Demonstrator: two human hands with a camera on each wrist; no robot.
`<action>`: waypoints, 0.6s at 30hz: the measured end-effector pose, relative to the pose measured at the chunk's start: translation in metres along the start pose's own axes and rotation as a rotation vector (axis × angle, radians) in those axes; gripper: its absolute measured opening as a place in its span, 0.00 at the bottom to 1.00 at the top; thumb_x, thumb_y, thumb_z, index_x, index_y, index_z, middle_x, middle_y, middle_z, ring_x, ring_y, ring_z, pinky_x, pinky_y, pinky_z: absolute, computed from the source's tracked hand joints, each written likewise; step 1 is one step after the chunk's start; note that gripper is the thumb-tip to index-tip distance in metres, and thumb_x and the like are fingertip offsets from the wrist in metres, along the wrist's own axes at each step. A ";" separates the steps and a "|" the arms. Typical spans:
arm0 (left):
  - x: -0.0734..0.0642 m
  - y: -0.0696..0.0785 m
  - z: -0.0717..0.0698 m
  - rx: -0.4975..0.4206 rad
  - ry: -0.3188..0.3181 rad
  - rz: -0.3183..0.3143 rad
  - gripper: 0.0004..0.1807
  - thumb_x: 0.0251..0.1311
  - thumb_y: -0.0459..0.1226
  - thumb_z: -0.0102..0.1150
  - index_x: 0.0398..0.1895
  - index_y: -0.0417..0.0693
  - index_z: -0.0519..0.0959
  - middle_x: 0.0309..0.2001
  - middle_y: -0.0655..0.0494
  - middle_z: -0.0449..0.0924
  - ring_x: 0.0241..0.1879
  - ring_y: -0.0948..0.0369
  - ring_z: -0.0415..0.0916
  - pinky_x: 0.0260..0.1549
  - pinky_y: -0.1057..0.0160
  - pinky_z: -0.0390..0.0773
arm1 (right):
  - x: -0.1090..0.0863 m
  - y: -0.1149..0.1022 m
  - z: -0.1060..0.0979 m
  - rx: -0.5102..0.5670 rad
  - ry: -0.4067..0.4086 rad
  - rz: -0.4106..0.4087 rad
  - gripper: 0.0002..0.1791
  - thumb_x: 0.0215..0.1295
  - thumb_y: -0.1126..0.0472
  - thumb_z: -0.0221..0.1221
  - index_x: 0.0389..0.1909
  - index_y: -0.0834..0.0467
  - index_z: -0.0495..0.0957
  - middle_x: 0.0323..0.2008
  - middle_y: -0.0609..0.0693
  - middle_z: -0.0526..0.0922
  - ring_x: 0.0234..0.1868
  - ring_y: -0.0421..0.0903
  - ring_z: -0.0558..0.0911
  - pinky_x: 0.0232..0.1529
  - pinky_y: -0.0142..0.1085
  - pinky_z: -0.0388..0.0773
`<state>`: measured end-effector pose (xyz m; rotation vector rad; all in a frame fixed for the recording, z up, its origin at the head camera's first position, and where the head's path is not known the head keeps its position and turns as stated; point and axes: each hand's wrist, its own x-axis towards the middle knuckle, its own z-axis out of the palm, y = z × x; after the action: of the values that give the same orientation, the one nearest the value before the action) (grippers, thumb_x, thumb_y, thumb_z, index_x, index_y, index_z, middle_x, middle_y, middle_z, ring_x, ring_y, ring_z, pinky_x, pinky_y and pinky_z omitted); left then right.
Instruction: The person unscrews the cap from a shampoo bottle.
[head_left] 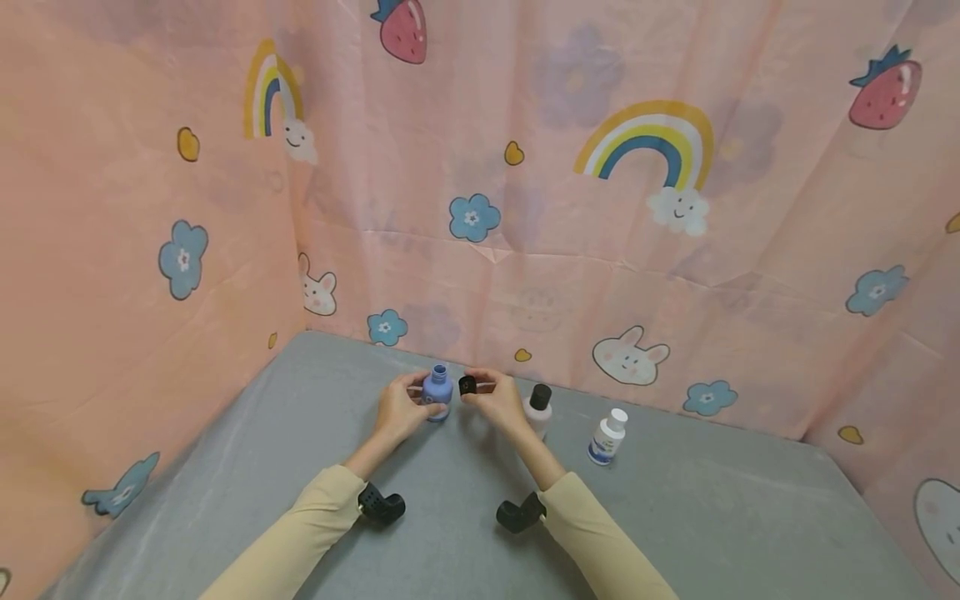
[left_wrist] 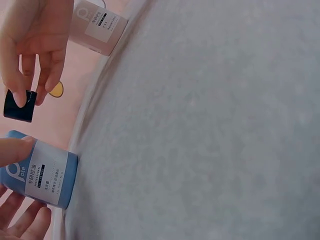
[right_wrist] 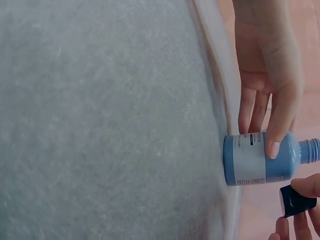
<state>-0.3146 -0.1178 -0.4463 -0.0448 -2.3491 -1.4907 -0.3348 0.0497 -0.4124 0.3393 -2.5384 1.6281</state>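
A blue bottle (head_left: 437,392) with a white label stands upright on the grey table, its threaded neck bare. My left hand (head_left: 401,408) grips it from the left, thumb across the front and fingers behind. Beside it, my right hand (head_left: 497,402) pinches a small black cap (head_left: 467,385) between thumb and fingers. The cap is apart from the bottle, slightly right of its neck. In the right wrist view the cap (right_wrist: 297,201) and the open neck of the bottle (right_wrist: 255,159) both show. The left wrist view shows the label of the bottle (left_wrist: 44,172).
Just right of my right hand stands a pale pink bottle (head_left: 537,412) with a black cap, partly hidden by that hand. Farther right is a small white bottle (head_left: 607,437) with a blue-marked label. A pink patterned curtain (head_left: 465,283) hangs behind the grey table (head_left: 720,508).
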 end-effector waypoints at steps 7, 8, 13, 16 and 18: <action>-0.001 0.002 -0.003 -0.029 -0.007 -0.012 0.30 0.44 0.33 0.74 0.55 0.39 0.78 0.47 0.40 0.82 0.44 0.46 0.82 0.42 0.53 0.82 | -0.001 0.002 0.001 0.013 -0.018 -0.025 0.20 0.48 0.74 0.66 0.46 0.65 0.81 0.44 0.64 0.83 0.40 0.56 0.85 0.39 0.39 0.82; -0.002 0.002 -0.004 -0.029 -0.007 -0.008 0.30 0.44 0.33 0.74 0.55 0.39 0.78 0.47 0.40 0.82 0.44 0.46 0.82 0.41 0.53 0.82 | -0.001 0.003 0.001 0.009 -0.022 -0.030 0.20 0.48 0.74 0.66 0.46 0.66 0.81 0.44 0.64 0.83 0.40 0.56 0.85 0.38 0.39 0.82; -0.002 0.001 -0.003 -0.036 -0.002 -0.001 0.30 0.45 0.33 0.74 0.55 0.40 0.77 0.47 0.40 0.81 0.43 0.46 0.82 0.40 0.54 0.82 | -0.001 0.006 0.002 -0.011 -0.038 -0.032 0.20 0.49 0.74 0.66 0.46 0.66 0.80 0.43 0.63 0.83 0.39 0.56 0.85 0.39 0.40 0.82; -0.003 0.000 -0.003 -0.038 0.004 0.004 0.30 0.45 0.33 0.73 0.56 0.41 0.77 0.47 0.41 0.81 0.43 0.47 0.82 0.39 0.54 0.82 | -0.001 0.007 0.002 -0.034 -0.048 -0.031 0.19 0.49 0.74 0.66 0.45 0.65 0.81 0.43 0.63 0.83 0.38 0.56 0.85 0.40 0.41 0.82; -0.004 -0.001 -0.002 -0.037 0.007 0.013 0.29 0.46 0.32 0.73 0.56 0.41 0.77 0.47 0.41 0.82 0.42 0.47 0.82 0.39 0.53 0.82 | -0.001 0.009 0.002 -0.072 -0.062 -0.034 0.19 0.49 0.73 0.67 0.45 0.65 0.81 0.43 0.62 0.84 0.37 0.54 0.84 0.40 0.41 0.81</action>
<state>-0.3109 -0.1196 -0.4475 -0.0636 -2.3122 -1.5256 -0.3356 0.0511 -0.4212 0.4307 -2.6137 1.5330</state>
